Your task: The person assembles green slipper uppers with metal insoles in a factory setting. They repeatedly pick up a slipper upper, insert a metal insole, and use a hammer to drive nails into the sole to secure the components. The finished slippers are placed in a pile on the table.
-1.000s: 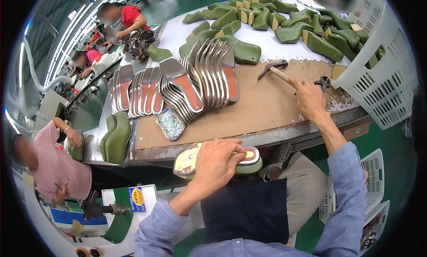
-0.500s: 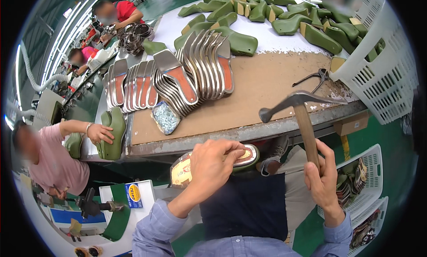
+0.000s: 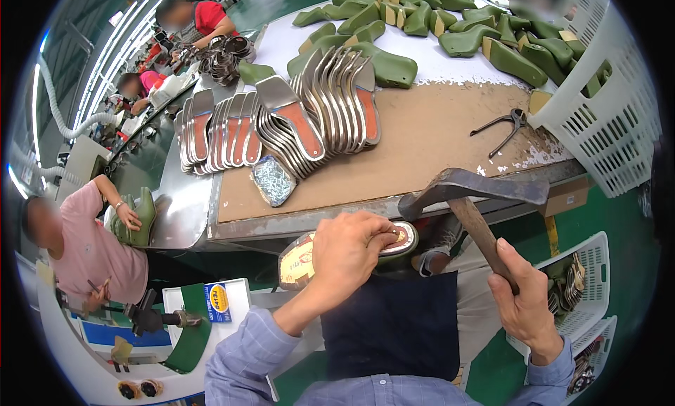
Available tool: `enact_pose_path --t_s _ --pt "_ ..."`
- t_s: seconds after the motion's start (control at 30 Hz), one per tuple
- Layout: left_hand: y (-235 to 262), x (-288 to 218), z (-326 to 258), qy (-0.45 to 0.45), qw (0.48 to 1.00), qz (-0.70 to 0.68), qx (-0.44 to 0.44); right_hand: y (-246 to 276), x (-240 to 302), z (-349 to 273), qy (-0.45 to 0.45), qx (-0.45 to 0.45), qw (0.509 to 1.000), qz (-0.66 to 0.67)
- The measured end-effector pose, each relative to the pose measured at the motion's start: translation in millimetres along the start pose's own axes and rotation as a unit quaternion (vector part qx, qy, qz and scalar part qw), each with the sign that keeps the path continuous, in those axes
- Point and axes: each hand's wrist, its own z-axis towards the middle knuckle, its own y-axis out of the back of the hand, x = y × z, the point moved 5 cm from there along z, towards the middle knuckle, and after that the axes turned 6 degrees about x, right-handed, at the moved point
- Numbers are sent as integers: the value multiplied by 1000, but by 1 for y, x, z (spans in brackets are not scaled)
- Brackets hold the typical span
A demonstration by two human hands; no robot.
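My left hand (image 3: 349, 249) presses down on a shoe sole piece with a tan insole (image 3: 302, 258), held over my lap below the bench edge. My right hand (image 3: 524, 304) grips the wooden handle of a hammer (image 3: 470, 188); its dark metal head hangs just above and right of the sole's heel end. A dark blue apron (image 3: 394, 329) covers my lap under both.
On the brown worktop (image 3: 436, 135) lie fanned stacks of metal-edged insoles (image 3: 309, 114), a packet of small nails (image 3: 272, 181) and pincers (image 3: 506, 128). Green shoe lasts (image 3: 457, 23) crowd the far side. A white basket (image 3: 605, 104) stands at right. A person (image 3: 84, 244) sits left.
My right hand took the hammer off the worktop and brought it down to my lap, then swung its head leftward toward the sole. The left hand stayed on the sole.
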Motion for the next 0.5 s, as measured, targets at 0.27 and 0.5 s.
enact_pose_path --t_s 0.27,0.5 --pt "3 -5 -2 -21 999 34 -24 17 18 6 -12 -22 997 79" --pt "-3 3 -1 2 999 33 29 3 8 15 -100 94 990 23"
